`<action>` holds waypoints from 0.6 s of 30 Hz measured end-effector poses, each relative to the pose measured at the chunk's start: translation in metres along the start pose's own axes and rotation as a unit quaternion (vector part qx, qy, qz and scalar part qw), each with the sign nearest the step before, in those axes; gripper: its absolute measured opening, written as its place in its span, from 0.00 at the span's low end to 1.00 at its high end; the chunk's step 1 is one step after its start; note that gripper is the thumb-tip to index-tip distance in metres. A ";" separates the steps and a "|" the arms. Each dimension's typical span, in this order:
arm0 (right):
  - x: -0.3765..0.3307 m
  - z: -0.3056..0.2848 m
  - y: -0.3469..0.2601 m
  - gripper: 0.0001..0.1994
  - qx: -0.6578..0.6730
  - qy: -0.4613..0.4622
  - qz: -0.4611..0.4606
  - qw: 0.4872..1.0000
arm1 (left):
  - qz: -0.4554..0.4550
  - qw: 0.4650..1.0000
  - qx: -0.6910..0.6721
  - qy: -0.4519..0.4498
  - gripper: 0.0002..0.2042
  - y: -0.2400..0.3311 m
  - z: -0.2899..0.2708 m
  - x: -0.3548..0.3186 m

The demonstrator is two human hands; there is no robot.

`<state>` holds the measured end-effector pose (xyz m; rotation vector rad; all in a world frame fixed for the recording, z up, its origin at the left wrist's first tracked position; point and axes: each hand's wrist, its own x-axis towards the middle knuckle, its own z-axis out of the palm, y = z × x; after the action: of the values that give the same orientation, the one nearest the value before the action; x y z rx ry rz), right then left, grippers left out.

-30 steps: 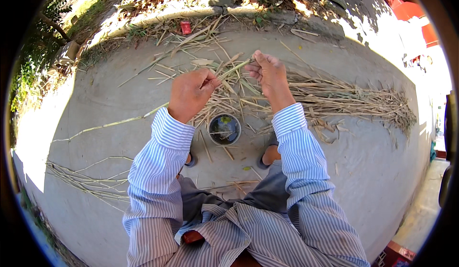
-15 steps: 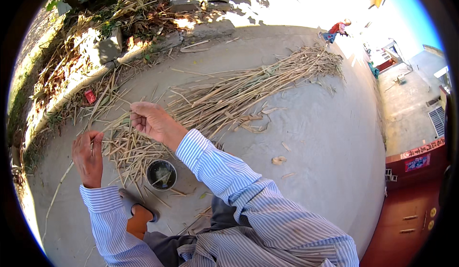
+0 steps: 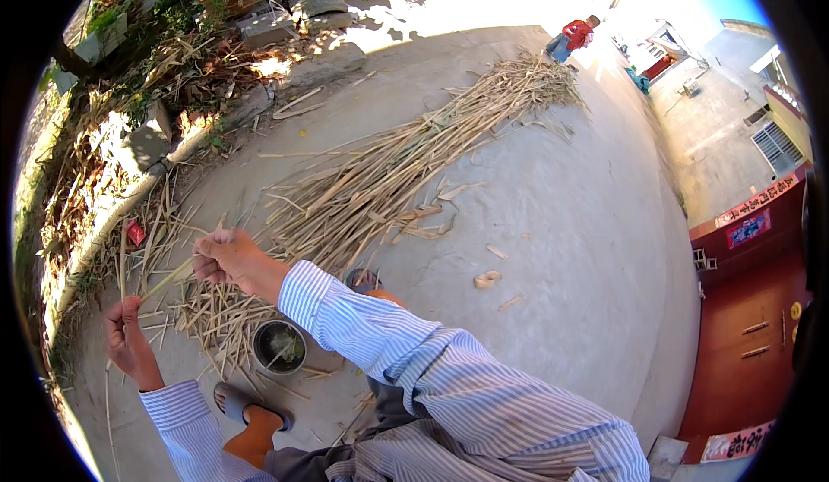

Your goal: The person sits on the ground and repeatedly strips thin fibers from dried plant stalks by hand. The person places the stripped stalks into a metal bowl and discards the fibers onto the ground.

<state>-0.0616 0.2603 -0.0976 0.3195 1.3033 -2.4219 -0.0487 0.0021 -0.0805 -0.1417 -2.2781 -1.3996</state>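
As I view the site remotely through the head camera, I record the concrete ground [image 3: 570, 275] as the largest surface, pale grey and running to a red door [image 3: 734, 352] at the right. At the upper left I note a planted strip [image 3: 99, 150] littered with dry leaves and stones. Across the middle of the ground lies a long bundle of dry stalks [image 3: 414, 167], spread loosely and pointing toward the upper right. Near its far end I observe a person in a red top [image 3: 573, 37], well apart from the work. A heap of short stalk pieces [image 3: 216, 316] lies below and between the wearer's hands and the feet. Touching or just beside its edge, I cannot tell which, stands a round container [image 3: 304, 347] holding green and pale bits. Beside it I see the wearer's left foot in a grey sandal [image 3: 231, 402].

I find the right hand [image 3: 233, 260] closed, fingers curled and pinching one end of a pale stalk [image 3: 167, 283]. The left hand [image 3: 129, 340] grips the lower end narrowly between thumb and fingers. The stalk slants between them, above the ground. Smallest on my list is a red packet [image 3: 135, 233] near the planted strip.
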 end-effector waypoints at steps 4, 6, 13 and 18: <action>-0.001 0.006 0.001 0.11 -0.044 -0.005 0.004 0.999 | -0.050 0.981 0.185 0.032 0.16 -0.001 -0.021 0.019; -0.006 -0.004 -0.004 0.11 -0.037 0.002 -0.003 0.999 | 0.135 0.953 0.271 -0.006 0.16 0.030 -0.003 0.014; 0.000 0.005 -0.004 0.14 -0.112 0.007 0.018 0.994 | 0.184 0.924 0.284 -0.177 0.10 0.032 -0.013 0.000; 0.007 0.006 0.007 0.12 -0.104 0.039 0.005 0.994 | 0.185 0.923 0.276 -0.195 0.08 0.035 -0.025 -0.030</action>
<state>-0.0651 0.2505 -0.1021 0.3645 1.5684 -2.2587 -0.0028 0.0011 -0.0554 -0.6762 -2.6857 -0.5394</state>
